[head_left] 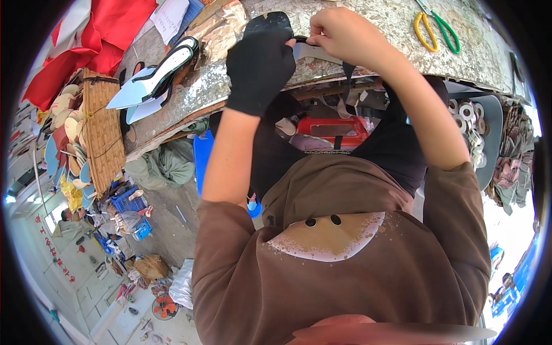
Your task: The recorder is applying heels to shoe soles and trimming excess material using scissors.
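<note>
At the surface's [402,26] near edge, the left hand [260,73] grips the shoe [268,23] and the right hand [344,34] pinches its black edging [301,39], which could pucker if pulled unevenly.

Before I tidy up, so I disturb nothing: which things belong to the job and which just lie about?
In the job: left hand, right hand, held black-edged piece; probably the shoes alongside.
Apparently lying about: scissors, red material, wicker basket.

Bright light fell across my bench [483,63], with shade beneath it; glare burned white beyond my right sleeve [457,224]. The bench's edge bowed, black swallowed the corners, and a reddish shape [397,333] blurred below.
</note>
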The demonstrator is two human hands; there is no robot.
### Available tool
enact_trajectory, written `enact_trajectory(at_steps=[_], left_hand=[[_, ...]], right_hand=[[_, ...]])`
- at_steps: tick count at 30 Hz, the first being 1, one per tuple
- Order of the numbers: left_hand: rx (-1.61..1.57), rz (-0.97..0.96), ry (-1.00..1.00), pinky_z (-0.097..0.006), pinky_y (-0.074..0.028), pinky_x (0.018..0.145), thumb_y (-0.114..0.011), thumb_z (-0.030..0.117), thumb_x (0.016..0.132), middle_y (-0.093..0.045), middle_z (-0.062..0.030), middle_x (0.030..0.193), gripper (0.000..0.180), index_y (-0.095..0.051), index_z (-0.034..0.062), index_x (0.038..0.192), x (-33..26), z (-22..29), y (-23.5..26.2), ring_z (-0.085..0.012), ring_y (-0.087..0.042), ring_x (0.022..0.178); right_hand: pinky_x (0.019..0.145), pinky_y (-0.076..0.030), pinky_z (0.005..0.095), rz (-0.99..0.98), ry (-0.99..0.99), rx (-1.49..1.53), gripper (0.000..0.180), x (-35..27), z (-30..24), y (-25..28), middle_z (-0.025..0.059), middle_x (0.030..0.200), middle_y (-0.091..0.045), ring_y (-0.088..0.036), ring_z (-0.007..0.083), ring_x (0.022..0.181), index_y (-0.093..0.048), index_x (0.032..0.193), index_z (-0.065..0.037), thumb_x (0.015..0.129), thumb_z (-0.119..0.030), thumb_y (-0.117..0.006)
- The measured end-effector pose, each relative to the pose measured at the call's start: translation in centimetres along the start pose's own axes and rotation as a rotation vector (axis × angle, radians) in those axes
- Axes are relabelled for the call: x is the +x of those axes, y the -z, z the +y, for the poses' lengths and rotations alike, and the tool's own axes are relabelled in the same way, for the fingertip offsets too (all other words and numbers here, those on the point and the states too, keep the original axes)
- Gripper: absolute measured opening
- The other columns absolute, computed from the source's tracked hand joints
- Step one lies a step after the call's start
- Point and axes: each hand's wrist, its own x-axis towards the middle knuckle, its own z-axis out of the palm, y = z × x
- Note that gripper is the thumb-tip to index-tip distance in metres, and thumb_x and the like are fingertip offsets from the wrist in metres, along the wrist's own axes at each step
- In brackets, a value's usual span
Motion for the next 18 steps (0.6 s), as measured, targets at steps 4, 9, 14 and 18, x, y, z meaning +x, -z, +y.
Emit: enact_trajectory(at_steps=[4, 9, 14, 18], left_hand=[[-0.003, -0.049, -0.227, -0.046, -0.053, 0.068, -0.066, 0.023, 0.076, -0.067, -0.0113, 0.077, 0.013, -0.07, 0.0105, 0.077, 2.4, -0.6, -0.8, -0.0333, -0.066, 0.074], [-0.069, -0.077, -0.239, -0.045, -0.054, 0.068, -0.067, 0.022, 0.076, -0.069, -0.011, 0.081, 0.012, -0.071, 0.012, 0.081, 3.2, -2.1, -2.6, -0.0316, -0.068, 0.078], [-0.243, -0.635, -0.406, -0.042, -0.053, 0.073, -0.061, 0.023, 0.083, -0.069, -0.0183, 0.086, 0.021, -0.076, 0.0093, 0.091, 6.9, -2.8, -2.1, -0.0352, -0.067, 0.083], [-0.049, -0.517, -0.414, -0.044, -0.053, 0.071, -0.063, 0.023, 0.083, -0.07, -0.0155, 0.087, 0.02, -0.076, 0.0111, 0.093, 5.2, 0.5, 0.3, -0.0338, -0.068, 0.082]], right_hand=[[0.068, -0.054, 0.0438, 0.152, -0.043, -0.509, 0.012, -0.5, -2.6, -1.2, 0.0143, 0.083, -0.066, -0.067, 0.0335, 0.078, -0.065, 0.079, -0.002, 0.082, -0.015, -0.066], [0.064, -0.054, 0.0424, 0.264, 0.026, -0.575, 0.011, -1.7, -1.2, -2.1, 0.0108, 0.088, -0.062, -0.067, 0.032, 0.077, -0.063, 0.085, -0.002, 0.084, -0.013, -0.064], [0.064, -0.054, 0.0438, 0.24, 0.015, -0.62, 0.009, -2.3, -1.7, -2.1, 0.0106, 0.09, -0.06, -0.066, 0.0318, 0.077, -0.062, 0.088, -0.002, 0.085, -0.01, -0.062], [0.064, -0.053, 0.0434, 0.229, 0.063, -0.661, 0.009, -3.6, 0.0, -1.0, 0.0102, 0.091, -0.059, -0.066, 0.0316, 0.077, -0.06, 0.09, -0.003, 0.086, -0.011, -0.061]])
